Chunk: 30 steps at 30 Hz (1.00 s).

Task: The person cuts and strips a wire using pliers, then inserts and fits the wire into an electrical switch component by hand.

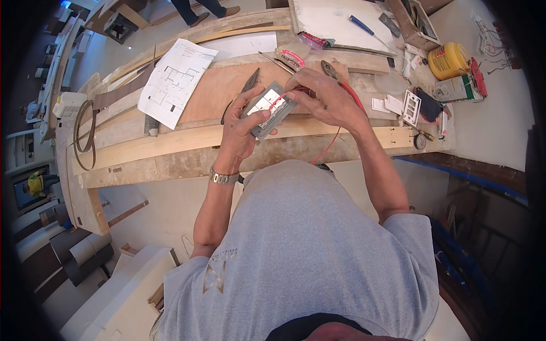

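My left hand [244, 119] is closed round a grey rectangular electrical fitting [273, 120] with a white inner face, held tilted above the bench. My right hand [330, 99] is at the fitting's upper right, fingers closed on a red wire [326, 148] that crosses the fitting and hangs down past the bench edge. Dark long-nose pliers [249, 82] lie just left of the fitting, partly behind my left hand. Red-handled pliers [354, 94] and a screwdriver [272, 59] lie behind my right hand. A white frame plate [411, 108] rests to the right.
The wooden bench [142, 173] carries a printed plan [173, 85], coiled strips [85, 136], planks, a blue-handled screwdriver [362, 25], a yellow tub [446, 59] and a wooden box [415, 25]. A person's legs [196, 8] show beyond it; another person [35, 183] is at far left.
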### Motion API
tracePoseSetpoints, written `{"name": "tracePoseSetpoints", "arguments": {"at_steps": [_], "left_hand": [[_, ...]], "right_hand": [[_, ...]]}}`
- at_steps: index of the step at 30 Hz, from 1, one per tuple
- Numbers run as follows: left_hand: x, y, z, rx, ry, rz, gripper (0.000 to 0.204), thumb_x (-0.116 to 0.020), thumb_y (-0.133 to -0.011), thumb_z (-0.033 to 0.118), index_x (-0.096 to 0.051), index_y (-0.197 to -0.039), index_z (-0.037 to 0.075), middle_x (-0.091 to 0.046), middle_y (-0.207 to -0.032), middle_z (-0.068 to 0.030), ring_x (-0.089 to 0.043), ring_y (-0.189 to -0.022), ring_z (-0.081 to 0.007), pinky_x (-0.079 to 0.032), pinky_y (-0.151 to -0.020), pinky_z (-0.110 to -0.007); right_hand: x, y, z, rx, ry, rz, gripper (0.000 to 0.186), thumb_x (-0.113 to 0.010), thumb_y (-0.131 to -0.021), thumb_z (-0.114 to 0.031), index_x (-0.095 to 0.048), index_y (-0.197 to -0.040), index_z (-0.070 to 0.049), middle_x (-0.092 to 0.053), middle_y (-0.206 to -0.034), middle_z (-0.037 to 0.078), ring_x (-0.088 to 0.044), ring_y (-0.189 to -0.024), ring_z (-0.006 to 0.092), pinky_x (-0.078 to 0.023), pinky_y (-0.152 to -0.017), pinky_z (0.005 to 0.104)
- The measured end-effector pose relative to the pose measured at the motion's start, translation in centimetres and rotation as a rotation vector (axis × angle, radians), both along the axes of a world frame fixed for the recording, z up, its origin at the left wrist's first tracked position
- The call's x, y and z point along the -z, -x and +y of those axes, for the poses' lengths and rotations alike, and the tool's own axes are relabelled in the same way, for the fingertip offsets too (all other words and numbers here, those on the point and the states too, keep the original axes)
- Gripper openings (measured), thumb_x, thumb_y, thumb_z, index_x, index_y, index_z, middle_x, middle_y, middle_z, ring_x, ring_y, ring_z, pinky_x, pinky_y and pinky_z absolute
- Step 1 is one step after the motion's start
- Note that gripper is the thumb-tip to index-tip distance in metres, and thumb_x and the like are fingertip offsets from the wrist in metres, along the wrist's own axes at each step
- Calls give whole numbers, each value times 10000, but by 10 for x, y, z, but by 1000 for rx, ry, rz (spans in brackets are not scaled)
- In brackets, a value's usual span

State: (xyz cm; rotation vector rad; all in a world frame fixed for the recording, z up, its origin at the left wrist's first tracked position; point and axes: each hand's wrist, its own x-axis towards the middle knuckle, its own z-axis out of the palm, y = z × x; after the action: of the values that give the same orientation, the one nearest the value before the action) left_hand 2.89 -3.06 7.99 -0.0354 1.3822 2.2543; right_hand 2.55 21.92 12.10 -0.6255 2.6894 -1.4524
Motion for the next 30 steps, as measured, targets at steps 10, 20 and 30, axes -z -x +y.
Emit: {"name": "tracePoseSetpoints", "arguments": {"at_steps": [10, 20, 30], "left_hand": [[13, 4, 5, -4, -11, -31, 610, -764, -953, 115, -512, -1496, -1, -721, -1220, -235, -784, -938, -308, -674, -730, -382], [88, 45, 12, 26, 448, 301, 664, -880, -865, 248, -597, -1405, -16, -650, -1302, -203, -662, -1173, -271, -564, -943, -381], [24, 23, 17, -69, 1252, 1078, 400, -816, -911, 271, -744, -1238, 53, -684, -1240, -225, -617, -1175, -420, -464, -1089, -545]], "right_hand": [[0, 3, 11, 91, -24, 155, 134, -687, -1039, -143, -715, -1105, -30, -691, -987, 84, -645, -858, 204, -522, -766, 351], [-30, -9, 59, 535, 241, -75, 215, -659, -1059, -208, -695, -1161, -22, -708, -1002, 78, -609, -878, 111, -516, -754, 314], [-19, -78, 60, 646, 319, -246, 214, -651, -1090, -255, -677, -1188, -67, -560, -850, -71, -430, -678, 5, -318, -566, 203]]}}
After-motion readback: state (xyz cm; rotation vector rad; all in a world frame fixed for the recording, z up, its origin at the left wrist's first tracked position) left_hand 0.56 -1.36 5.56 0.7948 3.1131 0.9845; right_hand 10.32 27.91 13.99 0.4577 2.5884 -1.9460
